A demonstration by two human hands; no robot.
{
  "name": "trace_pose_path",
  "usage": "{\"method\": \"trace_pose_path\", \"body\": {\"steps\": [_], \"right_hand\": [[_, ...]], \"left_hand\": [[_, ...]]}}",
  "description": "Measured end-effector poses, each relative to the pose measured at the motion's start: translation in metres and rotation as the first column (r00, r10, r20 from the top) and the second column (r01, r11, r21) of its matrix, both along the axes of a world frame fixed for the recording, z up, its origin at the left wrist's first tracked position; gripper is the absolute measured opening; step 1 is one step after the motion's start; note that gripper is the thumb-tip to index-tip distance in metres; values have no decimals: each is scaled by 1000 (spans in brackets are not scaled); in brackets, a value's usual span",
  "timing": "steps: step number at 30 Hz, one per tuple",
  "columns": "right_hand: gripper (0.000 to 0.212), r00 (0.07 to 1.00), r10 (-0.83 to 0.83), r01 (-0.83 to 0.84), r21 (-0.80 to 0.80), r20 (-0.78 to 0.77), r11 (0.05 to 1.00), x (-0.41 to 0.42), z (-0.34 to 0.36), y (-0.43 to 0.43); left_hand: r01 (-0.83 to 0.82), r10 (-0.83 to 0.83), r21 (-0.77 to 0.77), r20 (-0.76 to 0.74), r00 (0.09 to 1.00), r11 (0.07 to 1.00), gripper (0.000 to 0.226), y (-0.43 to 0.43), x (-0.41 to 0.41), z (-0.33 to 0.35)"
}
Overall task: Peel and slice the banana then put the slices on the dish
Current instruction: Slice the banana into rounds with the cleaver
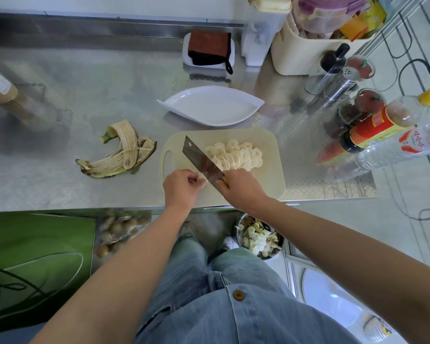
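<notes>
The banana slices (233, 155) are pale cream, the cutting board (268, 180) beige, the dish (209, 106) plain white, the peel (121, 155) straw-pale with yellow-green, browned edges, the counter (85, 90) silver with an embossed grid, the cloth (209, 47) rust-brown and black.

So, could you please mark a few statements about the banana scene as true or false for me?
1. The banana slices lie on the dish. False: they lie on the cutting board; the dish holds none.
2. The right hand grips the cleaver. True.
3. The peel lies on the counter, left of the cutting board. True.
4. The left hand lies flat on the cutting board. False: its fingers are curled beside the cleaver.
</notes>
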State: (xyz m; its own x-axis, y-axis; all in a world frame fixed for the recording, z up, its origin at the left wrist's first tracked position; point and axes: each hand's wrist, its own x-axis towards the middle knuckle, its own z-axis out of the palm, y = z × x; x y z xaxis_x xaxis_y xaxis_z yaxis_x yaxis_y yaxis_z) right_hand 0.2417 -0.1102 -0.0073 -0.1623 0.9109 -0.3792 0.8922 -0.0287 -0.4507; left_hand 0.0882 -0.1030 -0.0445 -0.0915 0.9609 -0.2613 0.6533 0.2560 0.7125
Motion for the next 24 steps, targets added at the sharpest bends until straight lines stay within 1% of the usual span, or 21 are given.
{"method": "trace_pose_path", "body": {"steps": [4, 7, 10, 13, 17, 21, 24], "right_hand": [[40, 1000, -25, 25, -17, -7, 1000, -4, -6, -4], [35, 999, -41, 41, -14, -17, 999, -9, -13, -3], [30, 999, -33, 33, -29, 5, 999, -12, -19, -2], [29, 999, -36, 37, -40, 20, 999, -12, -23, -2], [33, 1000, -22, 21, -2, -8, 1000, -6, -19, 0], [36, 998, -43, 46, 67, -48, 997, 0, -7, 1], [39, 999, -3, 7, 77, -48, 997, 0, 1, 1]], "left_hand": [[-13, 13, -4, 1, 1000, 1000, 18, 1, -1, -1], [-11, 11, -4, 5, 1000, 1000, 17, 1, 0, 0], [-5, 5, -10, -17, 1000, 1000, 18, 1, 1, 1], [-9, 9, -13, -38, 999, 1000, 19, -1, 2, 2], [-5, 6, 4, -48, 999, 1000, 17, -4, 0, 2], [-60, 60, 18, -16, 998, 998, 28, -7, -3, 1], [-62, 62, 22, -14, 998, 998, 23, -8, -2, 1]]}}
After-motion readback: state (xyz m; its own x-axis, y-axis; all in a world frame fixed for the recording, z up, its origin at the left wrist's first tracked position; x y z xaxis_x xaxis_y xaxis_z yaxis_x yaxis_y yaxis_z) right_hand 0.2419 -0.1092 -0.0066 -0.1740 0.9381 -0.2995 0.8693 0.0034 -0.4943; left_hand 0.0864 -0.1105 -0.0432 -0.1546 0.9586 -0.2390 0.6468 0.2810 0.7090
